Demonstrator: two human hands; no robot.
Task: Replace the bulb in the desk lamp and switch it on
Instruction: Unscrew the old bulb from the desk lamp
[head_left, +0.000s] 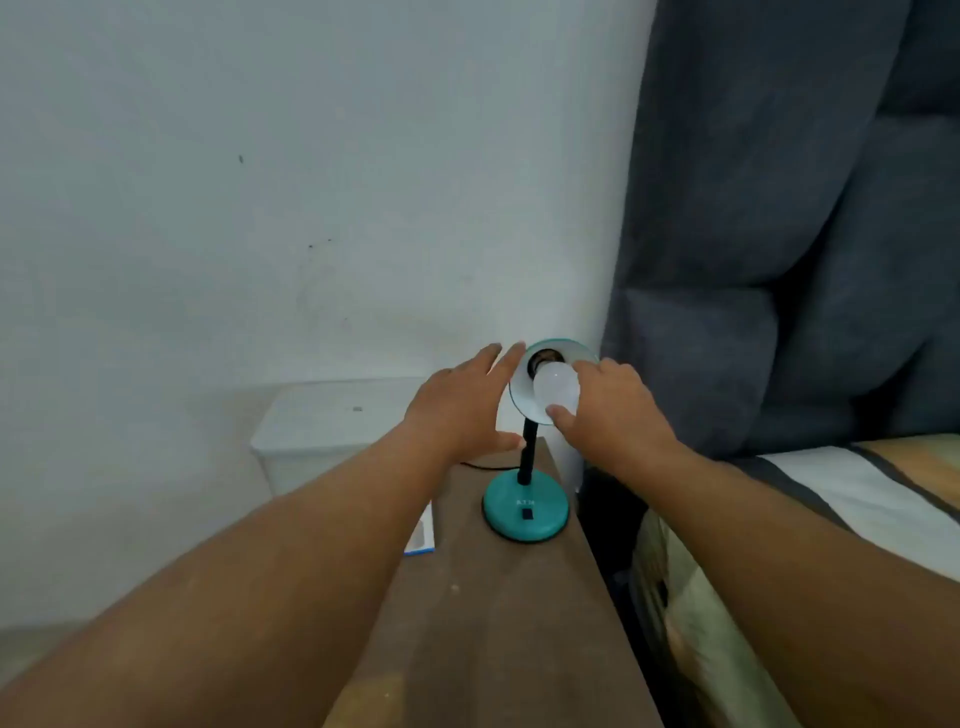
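Observation:
A teal desk lamp stands on a narrow brown table (498, 613); its round base (525, 512) carries a small black switch (526, 514), and a black neck (528, 452) rises to the shade (519, 400), which faces me. A white bulb (557, 387) sits in the shade's mouth just below the dark socket (543, 358). My right hand (610, 410) grips the bulb with thumb below and fingers above. My left hand (462, 405) is spread open beside the shade's left rim, fingertips touching or nearly touching it.
A white lidded bin (332, 431) stands left of the table by the white wall. A blue and white box (422, 535) lies beside the table's left edge. A grey padded headboard (779, 234) and a bed (857, 499) are on the right. A black cord (480, 466) trails from the lamp.

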